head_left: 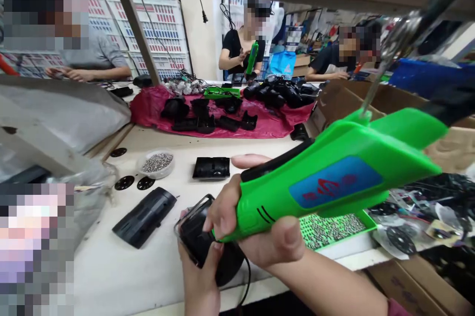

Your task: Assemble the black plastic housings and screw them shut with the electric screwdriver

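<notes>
My right hand [260, 222] is wrapped round a bright green power screwdriver [274, 192] with a blue label, which hangs from a metal hook at its rear. The tool's front end points down at a black plastic housing [195, 232]; its tip is hidden by my fingers. Below, my left hand [202, 271] grips that housing, thumb on its near side. A black cable [248, 281] hangs from the housing. To the left lies a curved black shell [145, 217], and beyond the housing sits a smaller black part [211, 168].
A tub of screws [158, 163] stands near black discs [124, 183]. At right is a green tray of screws [334, 231] beside bagged parts. Black parts lie on pink plastic [148, 108]. Cardboard boxes [334, 103] stand at right. Three people work across the table.
</notes>
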